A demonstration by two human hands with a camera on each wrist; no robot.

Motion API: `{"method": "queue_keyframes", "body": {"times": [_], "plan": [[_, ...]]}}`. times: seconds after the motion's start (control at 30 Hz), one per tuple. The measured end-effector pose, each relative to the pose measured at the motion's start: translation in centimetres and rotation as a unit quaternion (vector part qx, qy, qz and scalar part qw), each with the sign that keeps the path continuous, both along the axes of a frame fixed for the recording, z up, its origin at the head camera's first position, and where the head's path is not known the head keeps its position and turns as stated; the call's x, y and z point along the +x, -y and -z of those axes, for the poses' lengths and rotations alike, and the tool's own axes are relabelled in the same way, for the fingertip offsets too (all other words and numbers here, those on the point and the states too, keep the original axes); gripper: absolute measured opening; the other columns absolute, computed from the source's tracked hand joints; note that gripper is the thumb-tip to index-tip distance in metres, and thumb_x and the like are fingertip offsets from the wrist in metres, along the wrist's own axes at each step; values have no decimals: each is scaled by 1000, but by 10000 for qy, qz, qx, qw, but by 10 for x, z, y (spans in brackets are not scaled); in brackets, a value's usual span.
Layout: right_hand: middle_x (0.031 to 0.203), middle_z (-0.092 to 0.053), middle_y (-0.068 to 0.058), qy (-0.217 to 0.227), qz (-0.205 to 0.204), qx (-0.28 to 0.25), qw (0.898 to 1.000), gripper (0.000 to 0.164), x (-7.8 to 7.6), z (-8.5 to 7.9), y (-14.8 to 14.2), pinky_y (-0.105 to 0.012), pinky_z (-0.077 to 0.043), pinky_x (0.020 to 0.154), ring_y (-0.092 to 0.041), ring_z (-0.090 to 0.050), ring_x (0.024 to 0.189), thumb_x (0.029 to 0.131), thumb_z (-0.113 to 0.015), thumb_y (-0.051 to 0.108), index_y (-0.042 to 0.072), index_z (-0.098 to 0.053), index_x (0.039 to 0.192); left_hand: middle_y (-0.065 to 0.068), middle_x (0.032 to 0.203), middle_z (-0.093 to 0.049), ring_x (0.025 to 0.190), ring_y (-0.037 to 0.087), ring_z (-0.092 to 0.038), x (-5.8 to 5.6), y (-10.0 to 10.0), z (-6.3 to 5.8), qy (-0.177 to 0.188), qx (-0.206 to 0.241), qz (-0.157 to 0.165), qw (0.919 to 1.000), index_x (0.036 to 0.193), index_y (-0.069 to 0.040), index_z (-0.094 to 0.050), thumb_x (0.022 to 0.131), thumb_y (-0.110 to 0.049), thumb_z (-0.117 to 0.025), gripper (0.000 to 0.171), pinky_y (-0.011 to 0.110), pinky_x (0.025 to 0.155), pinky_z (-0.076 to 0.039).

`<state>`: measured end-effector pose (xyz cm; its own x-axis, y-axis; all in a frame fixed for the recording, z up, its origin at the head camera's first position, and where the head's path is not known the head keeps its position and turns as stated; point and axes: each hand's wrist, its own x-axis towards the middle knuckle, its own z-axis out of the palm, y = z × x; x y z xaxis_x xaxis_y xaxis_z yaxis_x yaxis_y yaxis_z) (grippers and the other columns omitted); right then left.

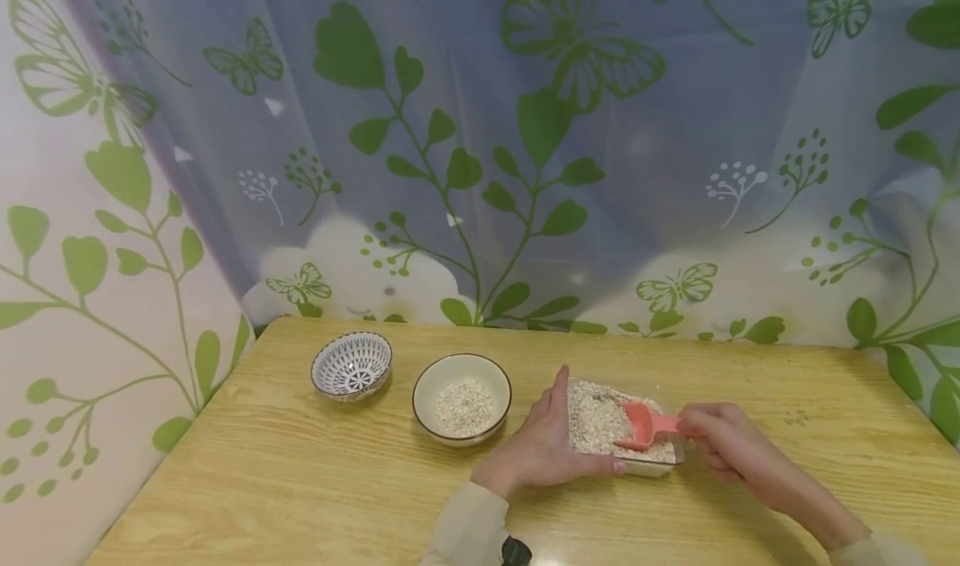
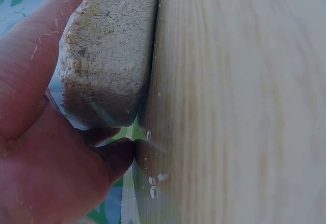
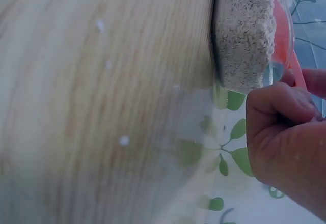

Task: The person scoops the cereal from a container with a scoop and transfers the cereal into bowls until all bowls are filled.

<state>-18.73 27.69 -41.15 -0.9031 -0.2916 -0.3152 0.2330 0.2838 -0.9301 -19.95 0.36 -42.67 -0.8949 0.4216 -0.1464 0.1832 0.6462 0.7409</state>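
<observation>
A clear rectangular container (image 1: 651,468) full of oat flakes (image 1: 595,424) stands on the table. My left hand (image 1: 542,448) holds its left end, thumb along the near side and fingers at the left end. In the left wrist view, the thumb (image 2: 25,71) runs beside the oats at the rim. My right hand (image 1: 733,443) grips the handle of a pink scoop (image 1: 640,427), whose bowl sits partly in the oats at the container's right side. In the right wrist view, curled fingers (image 3: 277,102) surround the handle, and the container wall hides part of the scoop.
Left of the container is a cream bowl (image 1: 426,416) with a dark rim and some oats inside. Farther left stands a smaller patterned bowl (image 1: 352,370). Loose flakes (image 3: 124,140) lie on the wooden table (image 1: 300,483). A printed curtain (image 1: 450,174) hangs behind the table.
</observation>
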Motion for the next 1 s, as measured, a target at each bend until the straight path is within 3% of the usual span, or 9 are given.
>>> {"method": "queue_keyframes", "body": {"times": [0.27, 0.43, 0.7, 0.87, 1.0], "plan": [[54, -23, 9, -281, 128, 321, 9990, 18, 2, -7, 7, -21, -20, 43, -7, -17, 48, 98, -45, 12, 9, -51, 82, 17, 172, -15, 157, 35, -24, 1, 0, 0, 4, -24, 0, 10000, 164, -31, 14, 73, -68, -82, 138, 53, 123, -34], [55, -22, 9, -267, 108, 266, 9992, 18, 3, -8, 8, -21, -19, 43, -7, -15, 49, 98, -46, 12, 10, -51, 81, 14, 172, -14, 157, 33, -23, 1, 0, 1, -22, -35, 32, 10000, 164, -31, 15, 73, -69, -81, 137, 52, 124, -34], [58, -19, 8, 106, 166, -325, 9993, 34, 6, -2, 2, -22, -18, 45, -9, -13, 51, 103, -43, 16, 18, -40, 69, 14, 172, -14, 158, 33, -22, 0, -1, 2, 16, -56, 33, 10000, 163, -32, 15, 73, -69, -81, 137, 52, 123, -34], [57, -21, 9, 245, 228, -504, 9982, 35, 5, 5, -2, -23, -19, 46, -9, -15, 51, 103, -43, 18, 20, -38, 68, 15, 172, -15, 158, 34, -22, 0, -1, 2, 19, -59, 3, 10000, 164, -32, 14, 73, -68, -81, 136, 53, 123, -35], [56, -20, 8, 429, 4, -1130, 9927, 36, 4, 14, -7, -26, -14, 46, -8, -15, 49, 104, -38, 15, 20, -37, 68, 16, 172, -15, 158, 34, -22, -1, -1, 2, 9, -53, -23, 10000, 164, -32, 13, 73, -68, -81, 136, 53, 123, -35]]}}
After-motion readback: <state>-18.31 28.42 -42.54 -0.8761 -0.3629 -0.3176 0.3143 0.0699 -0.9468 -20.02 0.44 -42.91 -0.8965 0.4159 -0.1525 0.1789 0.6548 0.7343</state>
